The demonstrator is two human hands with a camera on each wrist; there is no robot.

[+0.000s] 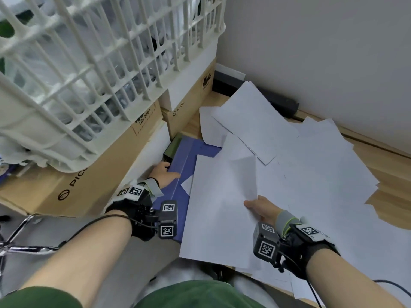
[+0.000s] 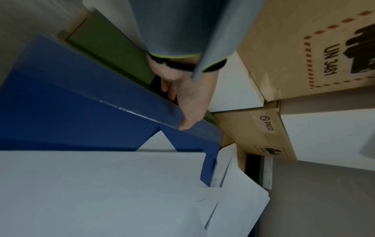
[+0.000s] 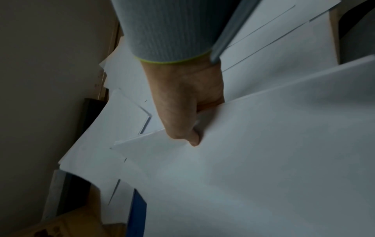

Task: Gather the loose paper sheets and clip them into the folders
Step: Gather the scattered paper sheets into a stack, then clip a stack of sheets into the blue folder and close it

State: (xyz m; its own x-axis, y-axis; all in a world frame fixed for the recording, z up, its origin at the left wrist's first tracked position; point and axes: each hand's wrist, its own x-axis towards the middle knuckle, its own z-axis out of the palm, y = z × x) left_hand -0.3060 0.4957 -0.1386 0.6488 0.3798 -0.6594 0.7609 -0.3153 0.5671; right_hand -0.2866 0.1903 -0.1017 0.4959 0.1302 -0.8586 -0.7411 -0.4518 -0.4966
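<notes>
A blue folder lies open at the desk's left, beside the boxes. My left hand grips its raised cover edge, thumb on top and fingers behind, as the left wrist view shows on the blue folder under my left hand. A green folder lies behind it. My right hand pinches a white sheet by its right edge, held over the folder; in the right wrist view my right hand has the thumb on top of that sheet. Several loose sheets cover the desk.
Brown cardboard boxes stand stacked at the left, with a white plastic basket on top. A grey wall closes the back, with a black strip at its foot. Bare wooden desk shows at the right. A chrome chair base sits lower left.
</notes>
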